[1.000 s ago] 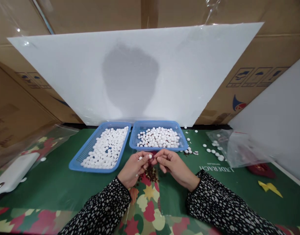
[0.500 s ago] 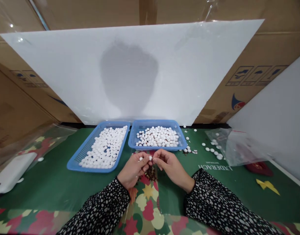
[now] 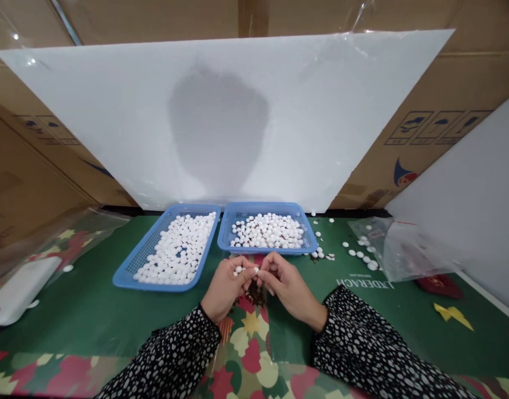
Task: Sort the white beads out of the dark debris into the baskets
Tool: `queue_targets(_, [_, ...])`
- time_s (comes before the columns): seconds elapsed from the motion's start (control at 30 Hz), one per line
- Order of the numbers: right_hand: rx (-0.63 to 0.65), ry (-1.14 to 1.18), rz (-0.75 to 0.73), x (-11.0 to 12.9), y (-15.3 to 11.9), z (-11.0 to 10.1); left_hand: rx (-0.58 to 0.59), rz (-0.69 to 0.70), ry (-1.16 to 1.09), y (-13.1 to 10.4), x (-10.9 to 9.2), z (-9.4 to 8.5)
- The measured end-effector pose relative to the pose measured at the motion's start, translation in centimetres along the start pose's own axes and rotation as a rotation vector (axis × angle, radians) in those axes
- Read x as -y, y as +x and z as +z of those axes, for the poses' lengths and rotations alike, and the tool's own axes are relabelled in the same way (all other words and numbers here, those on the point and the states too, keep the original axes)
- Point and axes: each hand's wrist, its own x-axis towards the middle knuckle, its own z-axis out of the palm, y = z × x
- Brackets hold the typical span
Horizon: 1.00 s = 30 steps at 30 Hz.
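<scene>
My left hand (image 3: 226, 285) is closed on small white balls, with one (image 3: 238, 270) showing between its curled fingers and another at its fingertips. Close against it, my right hand (image 3: 288, 285) pinches at the same small ball (image 3: 255, 270). Below my fingertips a heap of dark brown bits (image 3: 255, 293) lies on the patterned covering. Just beyond my hands stands a blue basket (image 3: 268, 252) of white balls with some brown bits among them. To its left, a longer blue basket (image 3: 127, 271) holds many white balls.
Loose white balls (image 3: 366, 259) lie at the right beside a clear plastic bag (image 3: 416, 255). A yellow scrap (image 3: 454, 316) and a dark red item (image 3: 439, 285) are farther right. At the far left sits a white object (image 3: 24, 291). A white board (image 3: 300, 122) stands behind the baskets.
My fingertips have come slightly closer together around the small ball, and less of it shows. The baskets remain where they were.
</scene>
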Motion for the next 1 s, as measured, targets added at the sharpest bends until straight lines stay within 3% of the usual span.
queue_targets(0.13, [0.022,-0.116,-0.057,0.4,0.0,-0.3,0.033,0.000,-0.052,-0.3,-0.2,0.2])
queue_targets(0.27, [0.051,-0.355,-0.217,1.5,0.5,-0.8,0.020,0.022,-0.128,-0.3,-0.7,0.5])
queue_targets(0.4, [-0.097,-0.444,-0.181,2.1,2.2,-1.8,-0.045,0.021,-0.125,0.0,-0.6,0.5])
queue_targets(0.5, [-0.159,-0.289,-0.066,2.6,3.1,-2.9,-0.038,-0.044,-0.156,0.2,-0.3,0.2])
queue_targets(0.7, [0.044,0.172,0.108,3.3,1.7,-3.7,0.047,-0.173,-0.313,0.2,-0.7,-0.4])
queue_targets(1.0, [0.064,0.207,0.183,0.5,1.2,-2.0,0.155,-0.140,-0.360,0.3,-0.4,-0.5])
